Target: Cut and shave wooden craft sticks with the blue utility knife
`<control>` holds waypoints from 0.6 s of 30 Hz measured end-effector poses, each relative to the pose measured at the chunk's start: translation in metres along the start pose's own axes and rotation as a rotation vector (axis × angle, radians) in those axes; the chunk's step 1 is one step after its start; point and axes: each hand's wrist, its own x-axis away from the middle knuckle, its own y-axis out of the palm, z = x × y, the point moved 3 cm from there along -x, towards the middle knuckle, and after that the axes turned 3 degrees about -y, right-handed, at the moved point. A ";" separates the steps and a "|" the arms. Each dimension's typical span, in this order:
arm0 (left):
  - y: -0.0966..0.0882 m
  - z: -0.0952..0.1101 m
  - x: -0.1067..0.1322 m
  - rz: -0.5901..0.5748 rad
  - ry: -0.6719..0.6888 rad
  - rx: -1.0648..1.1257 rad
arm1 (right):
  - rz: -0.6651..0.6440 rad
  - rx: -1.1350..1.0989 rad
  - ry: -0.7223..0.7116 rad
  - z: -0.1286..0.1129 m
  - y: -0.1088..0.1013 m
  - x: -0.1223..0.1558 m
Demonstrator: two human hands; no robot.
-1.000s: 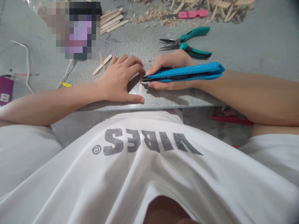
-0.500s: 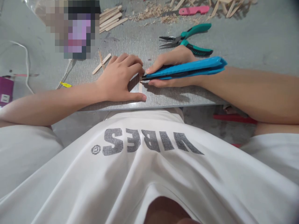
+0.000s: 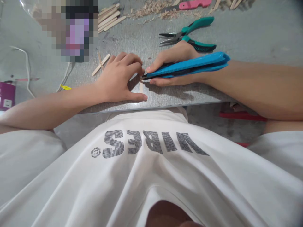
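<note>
My left hand (image 3: 123, 77) arches over the tabletop with its fingers bent and its thumb out. Its fingertips rest at the far end of a wooden craft stick (image 3: 141, 87), and the thumb lies by the near end. In my right hand (image 3: 176, 58) is a long blue tool (image 3: 189, 65) with a narrow black tip; its exact kind is unclear. That tip meets the stick close to my left fingertips. Left of my left hand lie two crossed craft sticks (image 3: 101, 65). Green-handled needle-nose pliers (image 3: 187, 34) lie just beyond my right hand.
Several craft sticks (image 3: 111, 17) lie piled at the back. Wood shavings (image 3: 151, 9) spread beside a pink-handled knife (image 3: 195, 4). At the left are a white cable (image 3: 28, 69) and a purple box (image 3: 7, 94). The table edge (image 3: 165, 106) runs close to my body.
The view has shifted slightly, so things on the table appear a little higher. Both hands keep nearly the same pose, with the blue tool's tip still at the stick.
</note>
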 end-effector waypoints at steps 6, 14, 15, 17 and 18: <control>-0.005 0.001 -0.002 0.023 -0.010 0.004 | -0.061 0.141 -0.127 0.003 -0.002 0.001; -0.005 -0.002 -0.002 0.066 0.020 0.040 | -0.083 0.090 -0.136 -0.006 -0.002 -0.005; -0.005 -0.002 -0.002 0.063 0.024 0.040 | -0.087 0.099 -0.126 -0.006 -0.002 -0.005; -0.005 -0.002 -0.001 0.053 0.023 0.034 | -0.091 0.111 -0.143 -0.007 -0.002 -0.004; -0.004 -0.002 -0.001 0.048 0.020 0.032 | -0.084 0.125 -0.177 -0.009 -0.003 -0.003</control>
